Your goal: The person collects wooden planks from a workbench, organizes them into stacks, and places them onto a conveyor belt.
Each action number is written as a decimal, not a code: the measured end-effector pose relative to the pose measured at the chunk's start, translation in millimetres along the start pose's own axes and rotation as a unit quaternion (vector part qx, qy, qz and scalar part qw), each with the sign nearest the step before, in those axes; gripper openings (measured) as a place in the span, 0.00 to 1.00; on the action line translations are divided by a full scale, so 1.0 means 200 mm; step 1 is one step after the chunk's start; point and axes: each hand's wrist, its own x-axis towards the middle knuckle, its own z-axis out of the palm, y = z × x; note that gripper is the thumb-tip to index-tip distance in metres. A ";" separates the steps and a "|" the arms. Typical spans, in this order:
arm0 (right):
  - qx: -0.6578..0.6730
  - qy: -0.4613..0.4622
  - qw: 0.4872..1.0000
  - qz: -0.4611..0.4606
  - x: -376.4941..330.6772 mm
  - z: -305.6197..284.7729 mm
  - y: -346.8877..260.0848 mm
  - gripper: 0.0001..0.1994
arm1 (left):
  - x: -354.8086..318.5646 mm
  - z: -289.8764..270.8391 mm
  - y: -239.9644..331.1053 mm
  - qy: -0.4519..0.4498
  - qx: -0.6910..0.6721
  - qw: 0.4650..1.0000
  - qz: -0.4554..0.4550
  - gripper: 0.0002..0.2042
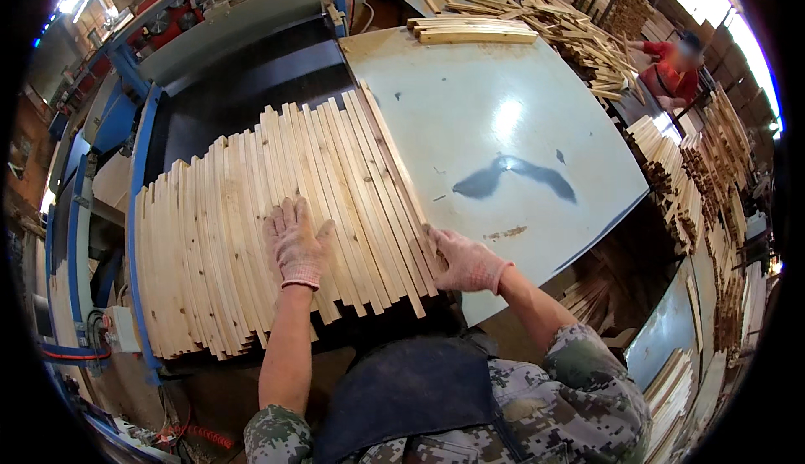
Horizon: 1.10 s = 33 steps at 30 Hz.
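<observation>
A wide row of pale wooden strips (226,221) lies side by side on a black conveyor belt (251,74), their ends uneven. My left hand (298,242), in a pinkish work glove, rests flat on top of the strips with its fingers stretched out. At the row's right edge, my gloved right hand (468,261) is curled against the outermost wooden strip (390,149), near that strip's close end. The right fingertips are partly hidden, so their exact hold on the strip is hard to see.
To the right of the belt is a shiny metal-topped table (511,112), with a short stack of strips (478,34) at its far edge. A blue machine frame (144,153) borders the belt's left. Beyond the table lie heaped strips (579,36), where a person in red (675,78) works.
</observation>
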 end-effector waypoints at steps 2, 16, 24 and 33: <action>-0.043 0.031 0.998 -0.036 -0.06 0.07 0.01 0.48 | 0.01 0.00 0.00 0.005 0.006 1.000 0.002 0.40; 0.147 0.177 0.973 -0.005 0.11 0.09 -0.10 0.44 | 0.02 0.02 -0.01 0.011 -0.035 0.999 0.008 0.42; 0.118 0.161 0.973 0.118 0.35 0.04 -0.20 0.45 | 0.01 -0.03 0.00 0.001 -0.057 0.998 0.001 0.41; 0.220 0.352 0.910 0.011 0.02 0.12 0.13 0.41 | 0.00 0.01 -0.03 0.034 -0.079 0.996 0.019 0.43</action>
